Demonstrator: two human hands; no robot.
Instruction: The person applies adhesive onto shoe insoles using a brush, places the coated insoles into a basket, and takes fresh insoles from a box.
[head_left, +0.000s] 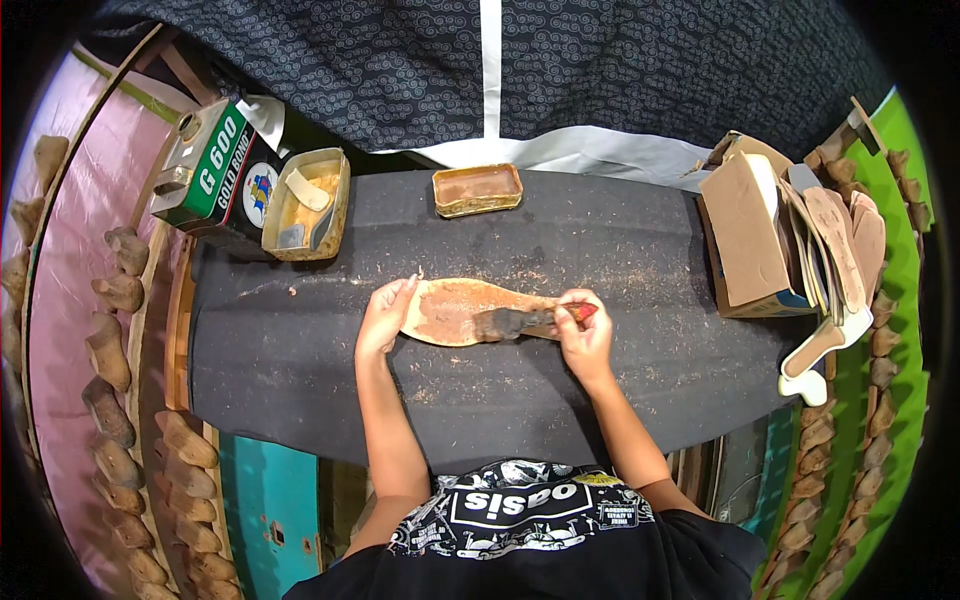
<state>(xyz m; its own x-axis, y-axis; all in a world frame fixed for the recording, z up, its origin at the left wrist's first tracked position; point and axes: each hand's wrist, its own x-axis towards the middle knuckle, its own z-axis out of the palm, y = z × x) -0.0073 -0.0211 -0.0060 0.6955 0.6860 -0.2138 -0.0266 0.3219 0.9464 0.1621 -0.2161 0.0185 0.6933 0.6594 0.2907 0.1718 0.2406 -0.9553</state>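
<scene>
A tan shoe sole lies crosswise in front of me, its broad end to the left. My left hand is closed on the edge of that broad end. In my right hand is a brush with a red handle end and dark, caked bristles. The bristles lie over the middle of the sole and seem to touch it. The sole's narrow end runs behind the brush toward my right fingers, which hide part of it.
A small tray of brown paste sits at the table's far edge. Far left are a green and black can and a tub of tools. A cardboard box holds soles at right. Scraps litter the dark table; shoe lasts line both sides.
</scene>
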